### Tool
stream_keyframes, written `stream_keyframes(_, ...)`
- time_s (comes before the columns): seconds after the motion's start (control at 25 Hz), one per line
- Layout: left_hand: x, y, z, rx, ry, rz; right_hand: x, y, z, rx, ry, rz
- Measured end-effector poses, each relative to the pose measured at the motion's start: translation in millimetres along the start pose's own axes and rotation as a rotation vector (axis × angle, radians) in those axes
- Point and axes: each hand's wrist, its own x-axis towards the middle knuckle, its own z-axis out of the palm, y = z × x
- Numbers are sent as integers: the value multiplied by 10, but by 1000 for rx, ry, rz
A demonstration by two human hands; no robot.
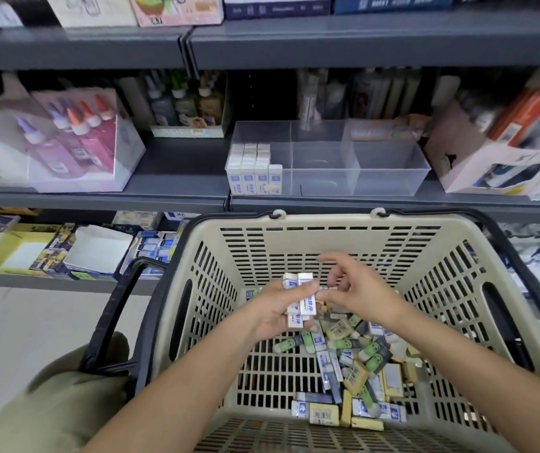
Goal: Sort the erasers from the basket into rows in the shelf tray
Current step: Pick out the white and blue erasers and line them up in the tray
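Observation:
A beige plastic basket [343,237] with black handles sits in front of me, its floor strewn with several mixed erasers [353,364]: white-and-blue, yellow and green ones. Over the basket my left hand [278,308] grips a small stack of white erasers with blue labels [301,297]. My right hand [357,289] is right beside it, fingertips touching the stack's edge, fingers loosely bent. On the shelf above stands a clear divided tray [389,174]. Its left compartment holds neat rows of white erasers [253,168]; the other two compartments hold nothing.
Grey shelves run across the view. A box of glue bottles [75,138] stands left of the tray and a pink carton [491,158] on its right. Below the shelf, left of the basket, are open boxes of stationery [95,250]. My knee [59,387] is under the basket's left handle.

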Motion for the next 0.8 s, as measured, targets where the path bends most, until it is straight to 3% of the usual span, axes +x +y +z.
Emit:
stream_keyframes(0.16,-126,158,10,92,-33,29,43,-201,-72,89,-130,-50)
stream_keyframes(0.36,-222,354,5,77,-4,83,180,-449,-198,352,-143,53)
stream_keyframes(0.56,-325,516,-77,-98,22,125,311,-555,-321,483,-54,77)
stream_keyframes(0.68,-334,611,-69,-53,84,197,391,-613,-374,485,-46,70)
stream_keyframes(0.8,-311,880,-82,-1,199,344,594,-726,-563,518,81,28)
